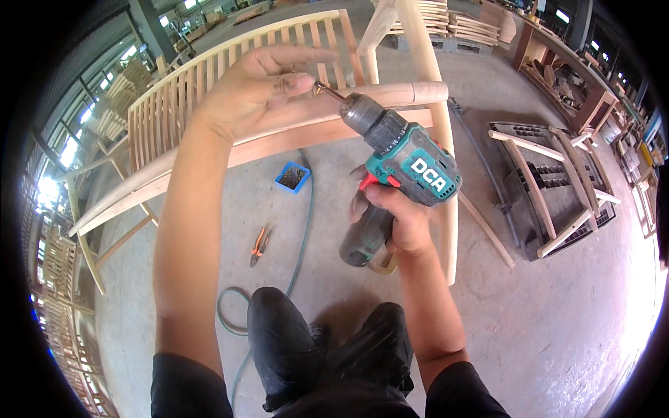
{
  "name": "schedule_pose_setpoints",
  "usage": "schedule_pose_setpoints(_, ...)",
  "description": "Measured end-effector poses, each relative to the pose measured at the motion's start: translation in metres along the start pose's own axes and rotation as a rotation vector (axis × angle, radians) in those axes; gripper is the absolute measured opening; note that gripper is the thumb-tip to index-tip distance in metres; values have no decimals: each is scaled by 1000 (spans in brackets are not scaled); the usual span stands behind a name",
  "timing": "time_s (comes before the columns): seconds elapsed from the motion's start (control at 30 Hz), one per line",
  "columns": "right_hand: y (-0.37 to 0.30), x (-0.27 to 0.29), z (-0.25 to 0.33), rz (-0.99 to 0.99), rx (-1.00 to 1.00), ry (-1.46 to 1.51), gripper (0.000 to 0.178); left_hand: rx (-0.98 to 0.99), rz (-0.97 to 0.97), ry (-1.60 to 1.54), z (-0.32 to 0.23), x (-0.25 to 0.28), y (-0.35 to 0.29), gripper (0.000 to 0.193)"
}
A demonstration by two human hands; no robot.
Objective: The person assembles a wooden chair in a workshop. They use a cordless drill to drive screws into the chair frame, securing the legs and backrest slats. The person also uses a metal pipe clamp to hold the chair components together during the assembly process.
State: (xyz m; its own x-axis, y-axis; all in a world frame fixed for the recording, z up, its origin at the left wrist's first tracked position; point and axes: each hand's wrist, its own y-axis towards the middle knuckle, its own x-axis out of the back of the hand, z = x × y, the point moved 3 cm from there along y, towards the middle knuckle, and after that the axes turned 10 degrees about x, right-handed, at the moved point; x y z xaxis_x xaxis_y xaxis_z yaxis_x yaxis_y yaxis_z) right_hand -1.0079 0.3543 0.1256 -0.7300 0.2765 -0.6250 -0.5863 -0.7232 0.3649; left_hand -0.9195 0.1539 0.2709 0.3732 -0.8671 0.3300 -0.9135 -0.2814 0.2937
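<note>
My right hand [408, 219] is wrapped round the grip of a teal and black cordless drill [408, 157], a finger by its red trigger. The drill points up and to the left, with a slim driver bit [334, 93] in its chuck. A small metal piece, perhaps a screw, shows at the bit's tip. Beside that tip is my left hand [268, 80], index finger stretched out and thumb apart from it. Behind both hands runs the front rail of a slatted wooden bench [293, 125], whose upright post [442, 188] stands to the right.
On the concrete floor lie a blue box of screws [293, 177], orange-handled pliers [260, 245] and a green hose [304, 230]. To the right, wooden frame parts [543, 188] rest on a black pallet. A wooden workbench [564, 63] and stacked slats [446, 24] stand farther back.
</note>
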Motion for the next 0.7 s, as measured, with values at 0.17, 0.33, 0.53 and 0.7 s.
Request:
schedule_pose_setpoints(0.17, 0, -3, -12, -23, -3, 61, 37, 91, 1, 38, -6, 1, -2, 56)
schedule_pose_setpoints(0.33, -3, -7, -16, -10, -2, 121, 35, 78, -21, 5, 0, 3, -3, 49)
schedule_pose_setpoints(0.53, -5, -9, -18, -52, -58, 138, 33, 123, -54, -67, -6, -6, -8, 31)
schedule_pose_setpoints(0.7, -6, -19, -27, -34, -40, 162, 34, 157, -25, -118, -7, -5, -12, 27)
